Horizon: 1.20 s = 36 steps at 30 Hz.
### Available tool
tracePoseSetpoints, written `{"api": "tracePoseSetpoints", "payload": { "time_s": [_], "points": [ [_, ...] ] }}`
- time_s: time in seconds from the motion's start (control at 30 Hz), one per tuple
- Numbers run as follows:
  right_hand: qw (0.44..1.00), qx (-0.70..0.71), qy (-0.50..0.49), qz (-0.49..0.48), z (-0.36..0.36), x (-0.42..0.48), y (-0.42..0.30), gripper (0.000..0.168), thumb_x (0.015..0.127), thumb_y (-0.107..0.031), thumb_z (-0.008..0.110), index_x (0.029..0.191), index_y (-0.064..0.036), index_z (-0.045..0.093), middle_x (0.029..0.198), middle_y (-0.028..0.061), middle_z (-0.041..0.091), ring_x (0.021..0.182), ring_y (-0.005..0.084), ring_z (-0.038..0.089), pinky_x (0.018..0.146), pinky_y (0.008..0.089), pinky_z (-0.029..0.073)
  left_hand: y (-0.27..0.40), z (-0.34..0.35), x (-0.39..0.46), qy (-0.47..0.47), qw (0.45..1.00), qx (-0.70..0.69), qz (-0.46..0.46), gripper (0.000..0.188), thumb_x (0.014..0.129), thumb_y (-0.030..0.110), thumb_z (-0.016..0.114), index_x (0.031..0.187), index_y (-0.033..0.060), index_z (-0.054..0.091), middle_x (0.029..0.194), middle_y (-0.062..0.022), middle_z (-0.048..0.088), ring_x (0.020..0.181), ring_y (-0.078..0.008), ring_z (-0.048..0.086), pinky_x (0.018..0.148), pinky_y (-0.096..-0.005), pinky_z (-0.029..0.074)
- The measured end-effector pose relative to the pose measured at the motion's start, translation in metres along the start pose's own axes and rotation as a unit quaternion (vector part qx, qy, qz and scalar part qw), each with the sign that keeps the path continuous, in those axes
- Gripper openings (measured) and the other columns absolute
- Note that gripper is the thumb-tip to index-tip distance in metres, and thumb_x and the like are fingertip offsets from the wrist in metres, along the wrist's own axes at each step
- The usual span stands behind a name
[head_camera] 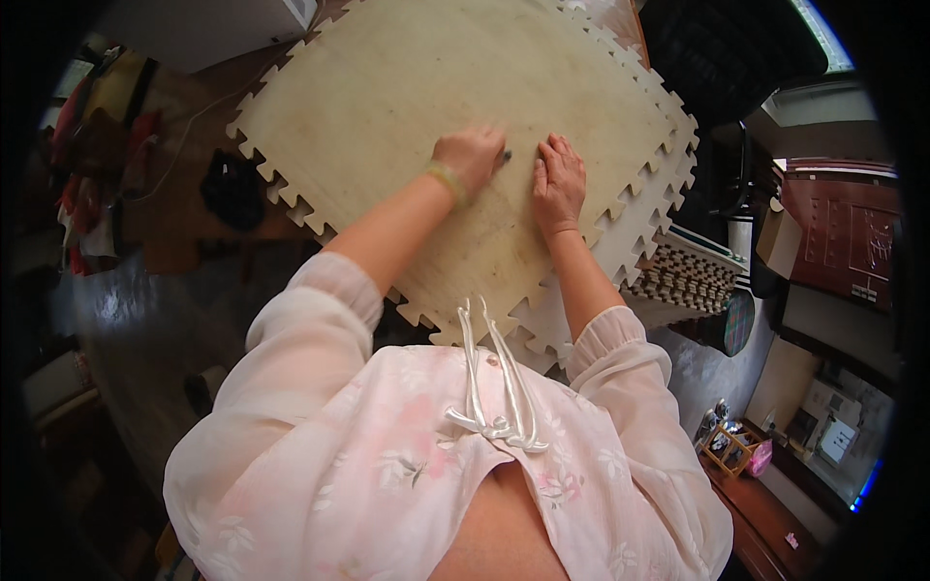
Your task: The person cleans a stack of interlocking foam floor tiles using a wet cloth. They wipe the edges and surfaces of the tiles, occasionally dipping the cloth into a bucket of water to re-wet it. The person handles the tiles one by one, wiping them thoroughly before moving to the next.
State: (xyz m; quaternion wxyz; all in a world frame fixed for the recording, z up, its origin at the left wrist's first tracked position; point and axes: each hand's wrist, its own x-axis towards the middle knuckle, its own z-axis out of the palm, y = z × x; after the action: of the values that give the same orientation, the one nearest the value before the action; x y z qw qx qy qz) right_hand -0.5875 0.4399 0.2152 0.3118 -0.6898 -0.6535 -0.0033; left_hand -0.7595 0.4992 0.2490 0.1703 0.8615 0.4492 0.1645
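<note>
My left hand [471, 161], with a pale yellow-green band at its wrist, is closed in a fist over the upper foam mat. A small dark object [507, 155] sticks out at its right side; what it is cannot be told, as the hand is slightly blurred. To its right, my right hand [559, 181] lies palm down on the same mat, thumb towards the left, holding nothing. The yellowish interlocking foam mat [407, 87] has jigsaw edges and faint dark smudges. It lies slightly turned on top of another pale foam mat [617, 240].
A stack of foam mats [686, 272] stands at the right, with a plaid-covered round thing [738, 323] beside it. A black padded chair [726, 58] is at the upper right. At the left, a dark bag [232, 190] lies on a brown wooden surface, near a white cable.
</note>
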Motion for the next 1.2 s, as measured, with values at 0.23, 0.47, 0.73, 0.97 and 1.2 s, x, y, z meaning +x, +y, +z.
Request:
{"api": "tracePoseSetpoints", "payload": {
  "time_s": [0.23,0.47,0.73,0.97,1.2],
  "points": [
    [1.000,-0.008,0.003,0.006,0.001,-0.001,0.000,0.026,0.087,-0.017,0.054,0.110,-0.007,0.062,0.128,0.0087,0.056,0.125,0.0262,0.046,0.106,0.0404,0.031,0.004,-0.011,-0.070,0.011,0.998,-0.001,0.068,0.012,0.079,0.023,0.066,0.080,0.0156,0.056,0.081,-0.0034,0.058,0.074,-0.0239,0.061,0.058,-0.0386,0.050],
    [1.000,-0.010,-0.006,0.001,0.001,0.000,-0.002,0.026,0.089,-0.017,0.052,0.111,-0.008,0.061,0.130,0.0084,0.054,0.126,0.0250,0.045,0.106,0.0402,0.029,-0.005,0.006,-0.005,0.085,0.995,0.048,0.033,0.011,0.077,0.021,0.065,0.079,0.0152,0.056,0.079,-0.0035,0.057,0.073,-0.0242,0.061,0.057,-0.0393,0.049],
    [1.000,-0.017,-0.008,0.016,0.001,-0.001,-0.002,0.027,0.089,-0.018,0.051,0.112,-0.009,0.060,0.131,0.0074,0.053,0.128,0.0234,0.043,0.108,0.0400,0.028,0.008,-0.020,-0.094,-0.035,0.991,-0.017,0.132,0.007,0.076,0.016,0.062,0.077,0.0132,0.055,0.079,-0.0031,0.056,0.076,-0.0232,0.061,0.058,-0.0368,0.051],
    [1.000,0.002,-0.010,0.011,0.001,0.000,-0.002,0.026,0.091,-0.018,0.049,0.112,-0.009,0.060,0.132,0.0078,0.053,0.128,0.0240,0.043,0.108,0.0403,0.028,0.007,0.012,0.001,0.052,0.996,0.025,0.063,0.011,0.078,0.022,0.065,0.080,0.0135,0.057,0.080,-0.0037,0.057,0.075,-0.0244,0.060,0.058,-0.0369,0.049],
    [1.000,0.020,-0.005,0.013,0.002,-0.002,0.006,0.024,0.091,-0.019,0.048,0.109,-0.009,0.060,0.131,0.0083,0.054,0.127,0.0237,0.044,0.108,0.0413,0.027,0.008,-0.009,-0.085,-0.019,0.991,-0.016,0.131,0.012,0.076,0.020,0.066,0.080,0.0139,0.056,0.079,-0.0039,0.056,0.074,-0.0232,0.060,0.058,-0.0360,0.049]
  ]
}}
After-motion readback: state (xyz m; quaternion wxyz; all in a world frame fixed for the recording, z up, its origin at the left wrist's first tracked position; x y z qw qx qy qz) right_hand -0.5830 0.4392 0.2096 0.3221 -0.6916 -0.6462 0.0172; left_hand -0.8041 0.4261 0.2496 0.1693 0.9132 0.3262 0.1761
